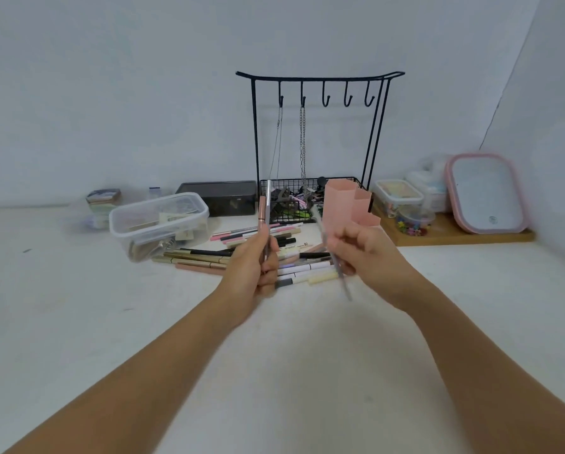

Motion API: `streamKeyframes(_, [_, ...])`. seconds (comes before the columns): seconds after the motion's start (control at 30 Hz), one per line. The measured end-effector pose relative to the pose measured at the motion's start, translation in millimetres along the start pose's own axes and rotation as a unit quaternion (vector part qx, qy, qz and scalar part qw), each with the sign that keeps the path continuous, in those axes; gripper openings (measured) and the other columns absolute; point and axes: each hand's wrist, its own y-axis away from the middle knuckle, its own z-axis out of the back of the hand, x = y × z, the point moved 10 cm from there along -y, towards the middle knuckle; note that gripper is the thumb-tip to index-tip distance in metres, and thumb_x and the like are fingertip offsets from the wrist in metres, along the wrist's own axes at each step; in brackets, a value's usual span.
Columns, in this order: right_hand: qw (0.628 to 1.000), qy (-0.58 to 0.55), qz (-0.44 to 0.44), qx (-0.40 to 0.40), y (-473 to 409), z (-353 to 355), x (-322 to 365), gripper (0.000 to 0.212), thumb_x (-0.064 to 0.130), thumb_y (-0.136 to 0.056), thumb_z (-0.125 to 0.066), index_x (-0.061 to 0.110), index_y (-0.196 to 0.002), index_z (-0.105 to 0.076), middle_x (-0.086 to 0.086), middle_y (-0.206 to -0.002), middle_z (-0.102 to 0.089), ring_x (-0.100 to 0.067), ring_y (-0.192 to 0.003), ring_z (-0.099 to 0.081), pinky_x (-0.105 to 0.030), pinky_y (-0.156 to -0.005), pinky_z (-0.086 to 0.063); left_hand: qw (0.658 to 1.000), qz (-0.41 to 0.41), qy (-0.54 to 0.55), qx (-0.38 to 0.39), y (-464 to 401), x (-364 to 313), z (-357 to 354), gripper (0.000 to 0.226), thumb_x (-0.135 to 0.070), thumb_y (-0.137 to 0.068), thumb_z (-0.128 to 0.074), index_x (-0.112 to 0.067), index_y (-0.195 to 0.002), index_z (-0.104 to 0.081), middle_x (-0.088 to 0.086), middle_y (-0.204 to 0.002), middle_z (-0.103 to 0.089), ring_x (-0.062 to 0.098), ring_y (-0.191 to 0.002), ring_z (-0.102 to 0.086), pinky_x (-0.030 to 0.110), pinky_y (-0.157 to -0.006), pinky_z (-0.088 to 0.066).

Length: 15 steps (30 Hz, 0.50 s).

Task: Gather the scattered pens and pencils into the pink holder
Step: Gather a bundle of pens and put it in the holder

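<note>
Head view, the only one: we are holding pens in both hands above the pile. Our left hand (253, 267) is curling its fingers round two thin pens (265, 208), gripping them low so they are standing upright. Our right hand (361, 253) is pinching one grey pen (338, 267), tilted, its tip pointing down toward us; it is blurred, so we cannot tell exactly which fingers are pinching it.

The pink holder (340, 204) is sitting just beyond the right hand, upright, with stepped hexagon tubes. We cannot tell whether anything is in it yet. The loose pens (304, 270) are lying flat under and between both hands, stretching beyond the left one.

Handling, as we are judging it: pens are looking light, stiff and smooth, likely to roll and slip. Gripping mid-barrel is best, several at once, dropping them end-first. The holder is looking light too and may tip if we bump its rim.

Containers: left of the left hand a clear tub (158, 221) is holding papers or small packets, lid off. Beyond both hands a wire basket (307, 199) under a hook rack (320, 93) is holding jumbled clips and trinkets, chains hanging above. Right of the right hand, small lidded boxes (397, 193) and a jar with coloured bits (412, 221) are sitting on a wooden tray (464, 235).
</note>
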Motion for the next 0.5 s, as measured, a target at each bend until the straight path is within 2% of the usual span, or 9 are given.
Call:
streamKeyframes(0.07, [0.979,-0.201,-0.016,-0.027,-3.5,-5.5,-0.1,0.015,0.010,-0.100,-0.053,0.004,-0.090,-0.063,-0.002,-0.063,-0.053,-0.012,-0.058,-0.046,-0.021,-0.055,-0.040,0.999,0.003,0.005,0.038,-2.5,6.7,-15.6,0.031,-0.042,-0.099,-0.056,-0.022,-0.077,-0.047,-0.005,-0.056,-0.027,0.008,-0.042,-0.020,0.019,-0.040,-0.013])
streamKeyframes(0.1, [0.969,-0.244,-0.019,-0.040,-6.5,-10.2,-1.6,0.014,0.010,-0.100,-0.053,0.003,-0.093,-0.063,-0.003,-0.064,-0.054,-0.013,-0.060,-0.048,-0.022,-0.054,-0.042,0.998,-0.003,-0.009,0.059,-3.0,10.1,-22.4,0.028,-0.038,-0.095,-0.061,-0.022,-0.078,-0.045,-0.006,-0.056,-0.026,0.008,-0.042,-0.019,0.018,-0.039,-0.014])
streamKeyframes(0.2, [0.963,-0.262,-0.024,-0.062,-15.3,-24.0,-10.5,0.013,0.009,-0.100,-0.053,0.003,-0.096,-0.064,-0.005,-0.067,-0.053,-0.011,-0.062,-0.047,-0.021,-0.054,-0.040,0.991,-0.036,-0.079,0.102,-2.3,15.0,-30.5,0.026,-0.019,-0.083,-0.078,-0.022,-0.084,-0.053,-0.006,-0.057,-0.033,0.008,-0.042,-0.027,0.018,-0.038,-0.023])
streamKeyframes(0.27, [0.961,-0.268,-0.028,-0.054,-15.8,-33.4,-16.0,0.014,0.010,-0.100,-0.053,0.001,-0.101,-0.065,-0.004,-0.068,-0.052,-0.010,-0.063,-0.047,-0.021,-0.057,-0.040,0.986,-0.039,-0.099,0.125,-2.2,16.0,-33.0,0.019,-0.012,-0.083,-0.074,-0.028,-0.081,-0.064,-0.004,-0.060,-0.036,0.010,-0.045,-0.030,0.020,-0.040,-0.023])
streamKeyframes(0.33, [0.960,-0.276,-0.035,-0.035,-14.1,-45.6,-19.7,0.016,0.010,-0.099,-0.055,0.000,-0.104,-0.065,-0.003,-0.070,-0.061,-0.010,-0.066,-0.055,-0.022,-0.063,-0.048,0.986,-0.009,-0.091,0.137,-4.1,22.1,-33.7,0.018,-0.016,-0.095,-0.064,-0.028,-0.083,-0.060,-0.002,-0.062,-0.033,0.012,-0.047,-0.028,0.020,-0.041,-0.020])
streamKeyframes(0.4, [0.970,-0.238,-0.022,-0.050,-12.7,-46.6,-20.3,0.013,0.011,-0.097,-0.060,0.004,-0.103,-0.069,-0.002,-0.079,-0.070,-0.009,-0.071,-0.061,-0.021,-0.065,-0.050,0.984,-0.017,-0.112,0.135,-5.5,21.9,-33.0,0.015,-0.027,-0.106,-0.050,-0.021,-0.093,-0.051,0.000,-0.061,-0.033,0.014,-0.044,-0.031,0.018,-0.039,-0.021])
streamKeyframes(0.5, [0.989,-0.024,0.044,-0.138,-11.2,-15.4,-11.3,0.014,0.017,-0.091,-0.070,0.015,-0.106,-0.072,0.007,-0.084,-0.068,0.002,-0.069,-0.056,-0.014,-0.065,-0.049,0.986,-0.069,-0.132,0.074,-8.4,3.6,-16.9,0.031,-0.038,-0.106,-0.045,-0.017,-0.084,-0.043,-0.001,-0.056,-0.034,0.011,-0.036,-0.030,0.017,-0.035,-0.021])
